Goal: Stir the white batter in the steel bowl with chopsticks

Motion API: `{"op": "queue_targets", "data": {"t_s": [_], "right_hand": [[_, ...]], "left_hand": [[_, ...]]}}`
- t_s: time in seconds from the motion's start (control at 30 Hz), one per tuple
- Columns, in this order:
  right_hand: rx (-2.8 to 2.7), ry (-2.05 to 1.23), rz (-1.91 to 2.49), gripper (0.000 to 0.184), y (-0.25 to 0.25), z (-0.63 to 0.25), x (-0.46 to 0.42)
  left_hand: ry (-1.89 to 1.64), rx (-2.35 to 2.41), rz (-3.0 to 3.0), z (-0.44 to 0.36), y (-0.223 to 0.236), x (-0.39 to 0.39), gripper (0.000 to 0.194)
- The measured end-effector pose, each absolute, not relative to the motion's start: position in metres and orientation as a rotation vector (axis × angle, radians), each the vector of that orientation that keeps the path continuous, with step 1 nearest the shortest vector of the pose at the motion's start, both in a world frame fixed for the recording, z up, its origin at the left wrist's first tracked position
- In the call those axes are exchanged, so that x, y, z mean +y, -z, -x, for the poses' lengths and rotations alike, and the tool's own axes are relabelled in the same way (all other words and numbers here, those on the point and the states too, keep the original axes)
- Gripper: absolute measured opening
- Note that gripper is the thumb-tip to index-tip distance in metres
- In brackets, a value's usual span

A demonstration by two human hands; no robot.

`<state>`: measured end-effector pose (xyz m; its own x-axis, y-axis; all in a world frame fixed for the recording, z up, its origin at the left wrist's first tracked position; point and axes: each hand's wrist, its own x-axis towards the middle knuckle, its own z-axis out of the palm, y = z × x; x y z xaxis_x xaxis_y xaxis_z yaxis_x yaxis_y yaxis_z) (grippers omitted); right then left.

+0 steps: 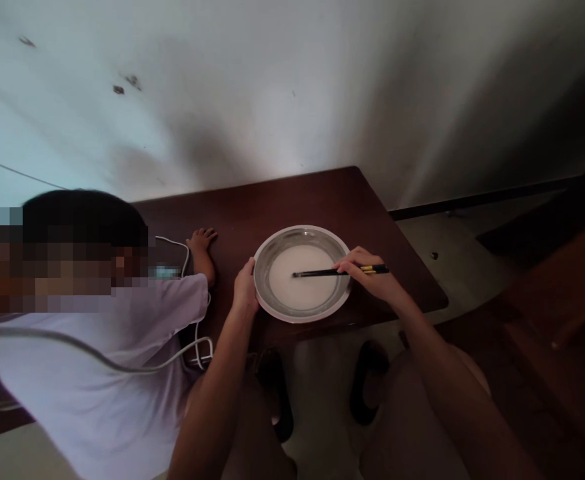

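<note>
A round metal basin [342, 248] holding white milky liquid [302, 293] sits on a dark wooden table [292, 200]. My left hand [245, 288] is closed on the basin's left rim. My right hand [367, 272] pinches a pair of black chopsticks [322, 272] with yellow bands near the top. The chopsticks lie nearly level across the basin, their tips in the liquid near its middle.
Another person in a white shirt [97, 373] leans on the table at my left, one hand [200, 241] flat on the wood. A white cable [182, 257] runs past that person. A pale wall [272, 87] rises behind the table. My feet in dark sandals [367, 380] show below.
</note>
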<state>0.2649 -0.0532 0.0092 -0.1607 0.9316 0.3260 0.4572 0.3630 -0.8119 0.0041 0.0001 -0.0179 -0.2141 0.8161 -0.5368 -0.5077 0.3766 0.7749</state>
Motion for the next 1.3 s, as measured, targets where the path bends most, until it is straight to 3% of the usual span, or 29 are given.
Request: {"op": "queue_targets", "data": {"t_s": [0.13, 0.27, 0.43, 0.6, 0.8, 1.0, 1.2, 1.3], "right_hand": [[-1.646, -0.574, 1.295, 0.022, -0.0099, -0.2700, -0.0515], [-1.592, -0.692, 1.257, 0.030, -0.0113, -0.2709, -0.0535], [-1.758, -0.612, 1.261, 0.018, -0.0085, -0.2657, -0.0531], [-1.582, -0.638, 1.275, 0.029, -0.0077, -0.2719, -0.0525], [-1.781, -0.630, 1.259, 0.018, -0.0079, -0.2647, -0.0529], [-1.572, -0.671, 1.278, 0.029, -0.0071, -0.2723, -0.0528], [-1.742, -0.580, 1.294, 0.018, -0.0088, -0.2650, -0.0534], [-1.604, -0.561, 1.310, 0.024, -0.0095, -0.2708, -0.0526]], "left_hand": [[-1.239, 1.307, -0.322, -0.0061, 0.0144, -0.0011, 0.023], [-1.214, 1.325, -0.319, -0.0075, 0.0118, -0.0026, 0.025], [-1.230, 1.328, -0.316, -0.0052, 0.0155, -0.0015, 0.023], [-1.244, 1.320, -0.322, -0.0047, 0.0169, -0.0004, 0.023], [-1.248, 1.336, -0.310, -0.0073, 0.0105, -0.0022, 0.022], [-1.221, 1.345, -0.307, -0.0087, 0.0082, -0.0027, 0.024], [-1.231, 1.354, -0.294, -0.0082, 0.0086, -0.0021, 0.023], [-1.216, 1.333, -0.304, -0.0074, 0.0109, -0.0017, 0.023]]}}
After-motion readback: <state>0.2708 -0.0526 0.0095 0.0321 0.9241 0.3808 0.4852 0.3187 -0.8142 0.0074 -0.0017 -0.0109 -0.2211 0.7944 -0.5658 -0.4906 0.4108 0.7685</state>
